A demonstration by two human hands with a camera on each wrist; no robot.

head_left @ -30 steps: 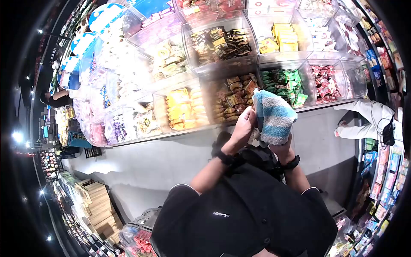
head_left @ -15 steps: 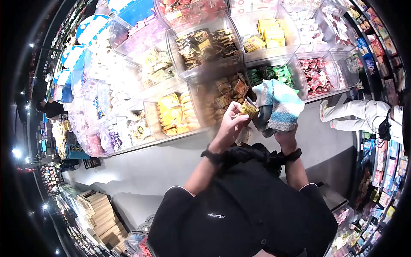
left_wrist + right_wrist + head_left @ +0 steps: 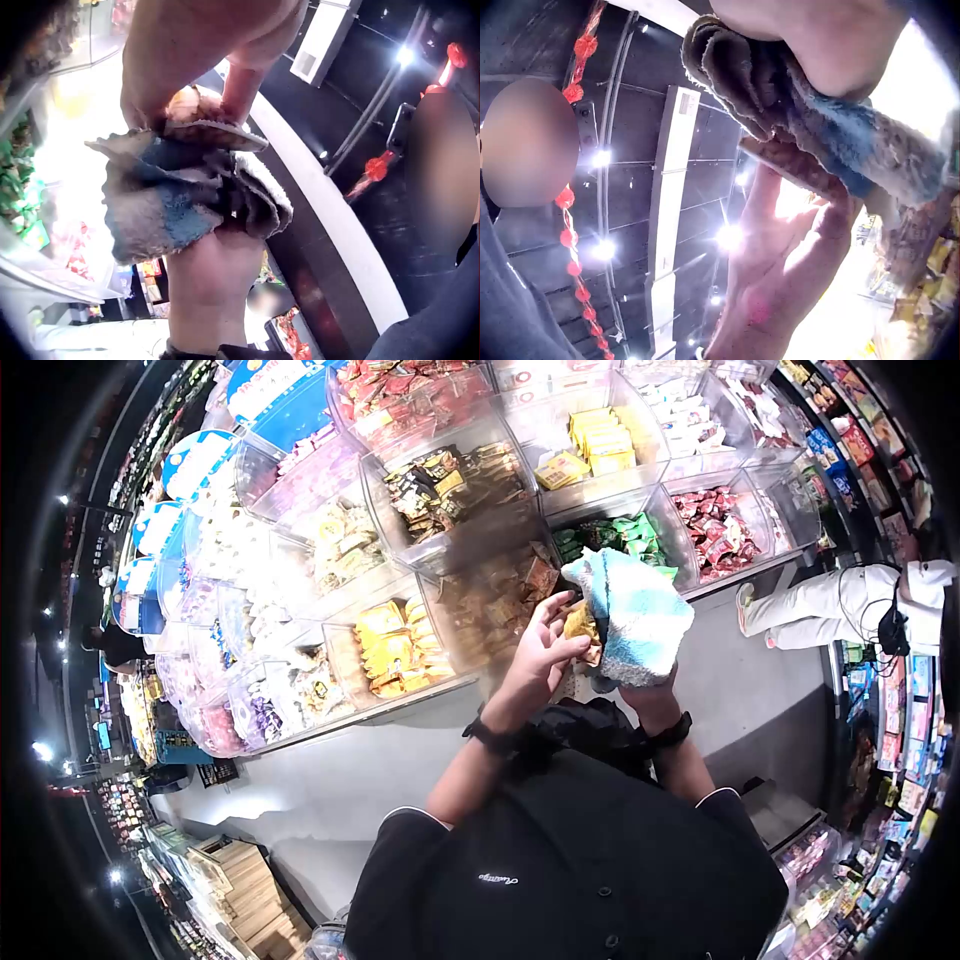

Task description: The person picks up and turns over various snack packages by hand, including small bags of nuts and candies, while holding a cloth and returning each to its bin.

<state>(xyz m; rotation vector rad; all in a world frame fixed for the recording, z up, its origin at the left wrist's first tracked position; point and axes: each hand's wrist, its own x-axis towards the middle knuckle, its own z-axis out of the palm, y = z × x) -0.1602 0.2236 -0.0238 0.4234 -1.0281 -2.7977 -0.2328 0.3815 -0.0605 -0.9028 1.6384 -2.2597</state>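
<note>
Between the fingertips and thumb of my left hand [image 3: 535,660] is a small yellow-brown snack packet [image 3: 581,623], pressed close against a cloth. That cloth is a fluffy towel [image 3: 638,622] with blue and white stripes, which my right hand [image 3: 656,702] grips from below. In the left wrist view, the serrated edge of the packet [image 3: 217,135] shows under the left fingers, just above the bunched towel [image 3: 154,210]. From the right wrist, the towel's folds [image 3: 840,139] hang under the right palm, with the left hand [image 3: 780,262] reaching up to them.
Clear plastic bins of wrapped snacks stand ahead: orange-yellow packets [image 3: 390,645], brown packets [image 3: 510,595], green packets [image 3: 625,540] and red packets [image 3: 718,530]. A person in white trousers [image 3: 830,610] is at the right. A wooden stand [image 3: 255,895] is behind at the left.
The snack packet, out of sight at first, came into view in my left fingers and is now up against the towel. The bins have shifted leftward in the head view.
</note>
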